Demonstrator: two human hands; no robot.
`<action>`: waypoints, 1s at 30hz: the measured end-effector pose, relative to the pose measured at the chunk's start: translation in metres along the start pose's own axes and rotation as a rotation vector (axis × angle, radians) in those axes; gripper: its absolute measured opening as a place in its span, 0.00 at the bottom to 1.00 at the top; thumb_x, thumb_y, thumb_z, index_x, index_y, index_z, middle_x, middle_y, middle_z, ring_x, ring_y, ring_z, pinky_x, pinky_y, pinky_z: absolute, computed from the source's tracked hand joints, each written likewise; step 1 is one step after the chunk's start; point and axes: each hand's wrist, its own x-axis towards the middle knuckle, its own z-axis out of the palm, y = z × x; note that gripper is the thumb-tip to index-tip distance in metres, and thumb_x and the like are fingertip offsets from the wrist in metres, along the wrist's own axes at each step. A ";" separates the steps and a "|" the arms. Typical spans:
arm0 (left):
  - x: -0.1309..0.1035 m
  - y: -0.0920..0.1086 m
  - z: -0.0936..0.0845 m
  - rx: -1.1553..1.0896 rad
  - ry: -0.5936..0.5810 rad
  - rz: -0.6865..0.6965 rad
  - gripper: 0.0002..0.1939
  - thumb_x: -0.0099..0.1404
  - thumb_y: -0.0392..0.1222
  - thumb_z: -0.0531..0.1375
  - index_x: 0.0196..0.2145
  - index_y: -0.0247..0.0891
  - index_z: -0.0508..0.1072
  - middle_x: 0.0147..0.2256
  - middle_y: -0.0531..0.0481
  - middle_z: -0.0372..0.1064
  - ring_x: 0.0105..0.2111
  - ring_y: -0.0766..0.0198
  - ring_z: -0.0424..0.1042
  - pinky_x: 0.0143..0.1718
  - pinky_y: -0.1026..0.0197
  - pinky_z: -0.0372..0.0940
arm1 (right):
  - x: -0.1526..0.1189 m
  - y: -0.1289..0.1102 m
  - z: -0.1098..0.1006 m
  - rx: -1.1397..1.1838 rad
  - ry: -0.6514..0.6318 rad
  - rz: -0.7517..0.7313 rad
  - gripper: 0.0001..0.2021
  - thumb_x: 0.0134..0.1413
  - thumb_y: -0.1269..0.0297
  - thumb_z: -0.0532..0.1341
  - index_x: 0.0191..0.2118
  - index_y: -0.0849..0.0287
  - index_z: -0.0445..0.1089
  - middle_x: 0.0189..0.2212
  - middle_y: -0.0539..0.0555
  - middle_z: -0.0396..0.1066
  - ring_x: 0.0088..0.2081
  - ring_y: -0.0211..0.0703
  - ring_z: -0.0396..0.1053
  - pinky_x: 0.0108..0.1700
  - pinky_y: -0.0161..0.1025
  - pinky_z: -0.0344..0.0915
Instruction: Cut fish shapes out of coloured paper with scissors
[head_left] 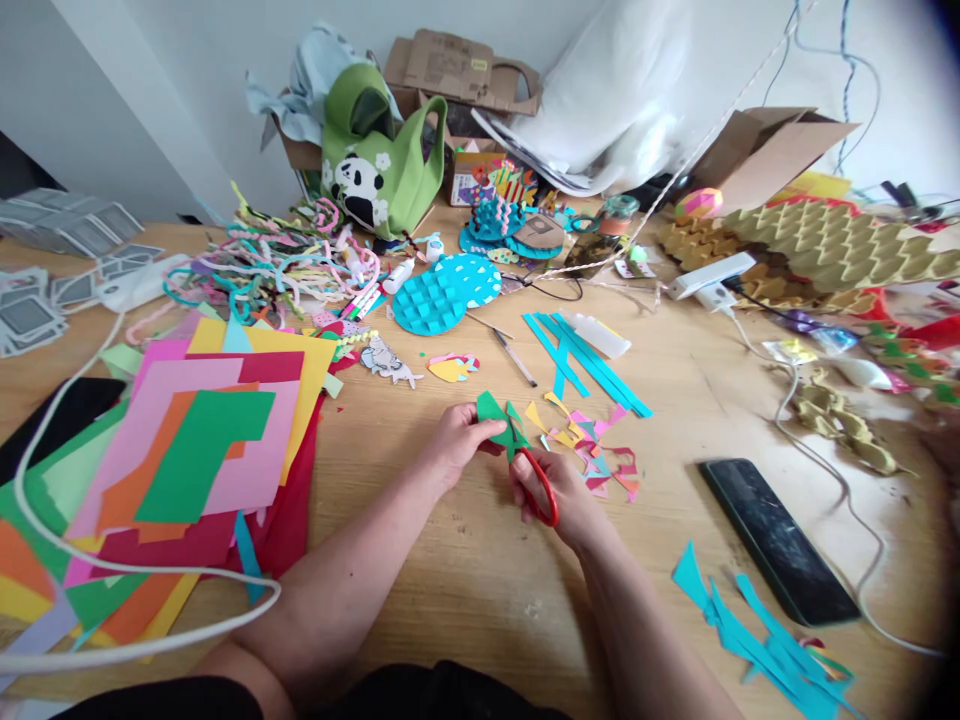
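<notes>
My left hand (459,440) pinches a small piece of green paper (491,410) over the middle of the table. Red-handled scissors (551,500) are gripped in my right hand (562,490), their blades at the green paper. Just beyond and to the right lie colourful paper scraps (592,450) in pink, yellow and blue. Past my left hand rest a yellow and red paper fish (453,368) and a grey-white fish cutout (388,360). A pen (514,358) lies near them, beside blue paper strips (581,360).
Stacked coloured paper (255,430) covers the left side, crossed by a white cable (150,560). On the right are a black phone (776,540) and blue offcuts (772,650). Pipe cleaners (277,260), a green panda bag (375,170) and egg trays (840,240) stand toward the back.
</notes>
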 end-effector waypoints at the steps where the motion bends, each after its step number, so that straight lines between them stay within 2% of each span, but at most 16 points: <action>1: 0.000 0.000 0.000 -0.002 0.001 -0.002 0.14 0.44 0.45 0.70 0.26 0.33 0.75 0.26 0.48 0.73 0.26 0.64 0.70 0.31 0.61 0.65 | 0.000 0.000 0.000 -0.004 0.003 -0.002 0.30 0.44 0.31 0.62 0.21 0.58 0.62 0.14 0.48 0.65 0.13 0.33 0.62 0.17 0.31 0.53; 18: 0.001 -0.001 -0.001 -0.023 0.007 -0.014 0.13 0.46 0.44 0.69 0.27 0.33 0.75 0.27 0.47 0.74 0.26 0.64 0.70 0.31 0.60 0.65 | 0.000 0.003 0.001 -0.007 -0.017 -0.014 0.31 0.45 0.29 0.60 0.23 0.58 0.62 0.15 0.49 0.65 0.14 0.34 0.62 0.17 0.31 0.53; 30: 0.001 -0.001 -0.001 -0.015 -0.008 -0.012 0.12 0.46 0.43 0.69 0.26 0.33 0.75 0.26 0.48 0.74 0.26 0.65 0.69 0.30 0.62 0.64 | 0.002 0.004 0.000 -0.016 0.007 -0.005 0.30 0.45 0.31 0.61 0.22 0.58 0.62 0.15 0.48 0.65 0.13 0.34 0.62 0.16 0.31 0.53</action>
